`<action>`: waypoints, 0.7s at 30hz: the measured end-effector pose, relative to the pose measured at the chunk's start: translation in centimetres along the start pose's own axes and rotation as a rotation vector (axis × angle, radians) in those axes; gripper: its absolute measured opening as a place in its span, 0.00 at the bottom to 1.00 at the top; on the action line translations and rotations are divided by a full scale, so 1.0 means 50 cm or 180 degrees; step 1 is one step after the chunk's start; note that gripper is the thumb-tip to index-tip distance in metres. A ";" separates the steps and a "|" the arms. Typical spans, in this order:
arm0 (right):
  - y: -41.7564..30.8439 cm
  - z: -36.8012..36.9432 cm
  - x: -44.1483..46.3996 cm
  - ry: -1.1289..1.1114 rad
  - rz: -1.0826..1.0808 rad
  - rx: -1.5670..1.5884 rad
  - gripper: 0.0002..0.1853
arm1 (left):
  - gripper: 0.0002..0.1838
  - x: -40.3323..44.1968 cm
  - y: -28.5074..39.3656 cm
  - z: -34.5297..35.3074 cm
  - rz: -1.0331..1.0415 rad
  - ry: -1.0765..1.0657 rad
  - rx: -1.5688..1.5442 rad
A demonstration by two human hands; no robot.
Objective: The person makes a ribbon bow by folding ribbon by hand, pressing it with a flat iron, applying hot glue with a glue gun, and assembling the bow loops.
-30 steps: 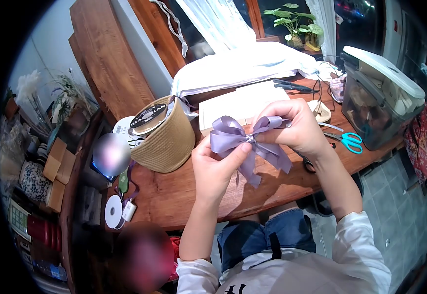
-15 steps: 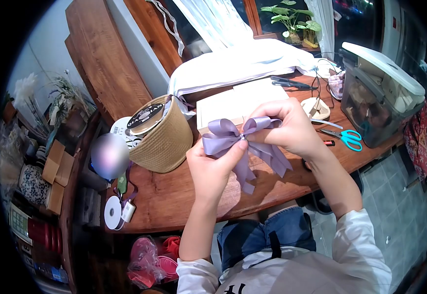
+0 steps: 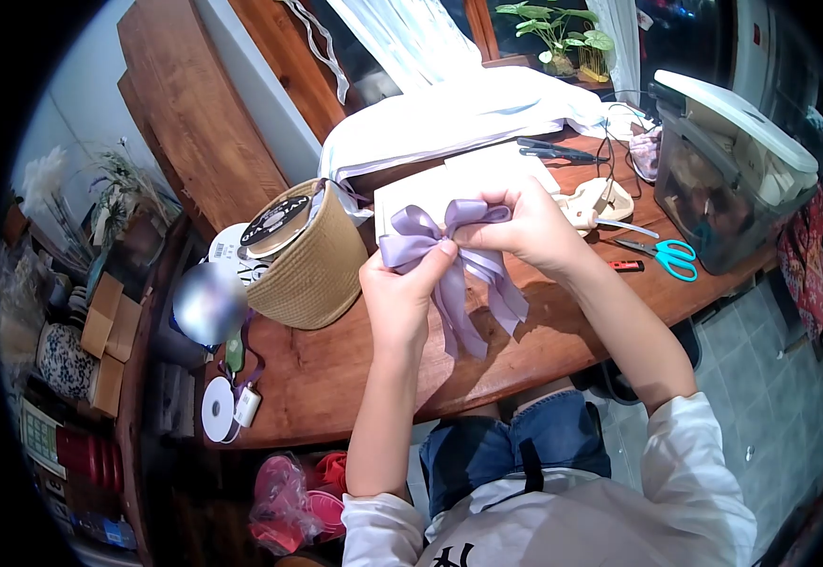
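A lilac ribbon bow [image 3: 468,283] is held up over the wooden table, its loops on top and its tails hanging down. My left hand [image 3: 402,293] grips the bow at the left, with the thumb pressed near its centre. On the other side, my right hand [image 3: 534,227] pinches the right loops between thumb and fingers. A small shiny spot shows at the bow's middle, partly covered by my fingertips.
Left of my hands stands a woven basket [image 3: 312,269] of ribbon spools. A white spool [image 3: 215,408] lies near the table edge [image 3: 317,430]. To the right are turquoise scissors [image 3: 676,260], a red cutter [image 3: 627,266], a glue gun [image 3: 582,208] and a lidded plastic bin [image 3: 714,198].
Both hands have shifted slightly left with the bow. The right hand has moved closer to the bow's centre, and the tails now hang straighter down.
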State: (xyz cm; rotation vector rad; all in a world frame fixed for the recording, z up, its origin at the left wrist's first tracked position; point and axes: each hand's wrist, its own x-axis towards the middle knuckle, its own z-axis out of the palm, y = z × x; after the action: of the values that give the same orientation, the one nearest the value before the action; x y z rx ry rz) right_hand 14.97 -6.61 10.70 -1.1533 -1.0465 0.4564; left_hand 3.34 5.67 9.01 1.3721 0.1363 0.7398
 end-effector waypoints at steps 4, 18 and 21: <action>0.018 -0.018 -0.007 0.0209 0.0091 0.0747 0.23 | 0.09 0.016 -0.002 -0.008 -0.0124 0.0036 -0.0385; 0.047 0.021 -0.072 0.0354 -0.0062 0.0072 0.11 | 0.07 0.020 0.000 -0.043 -0.0250 0.0060 -0.0626; 0.040 0.037 -0.054 0.0830 -0.0251 0.0421 0.09 | 0.07 0.011 0.000 -0.028 -0.0248 0.0042 -0.0698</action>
State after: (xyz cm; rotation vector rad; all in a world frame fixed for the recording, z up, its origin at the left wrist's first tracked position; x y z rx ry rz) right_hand 12.47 -6.94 7.76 -1.0192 -0.8196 0.2989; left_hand 3.08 7.12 8.86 1.1471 0.1147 0.6781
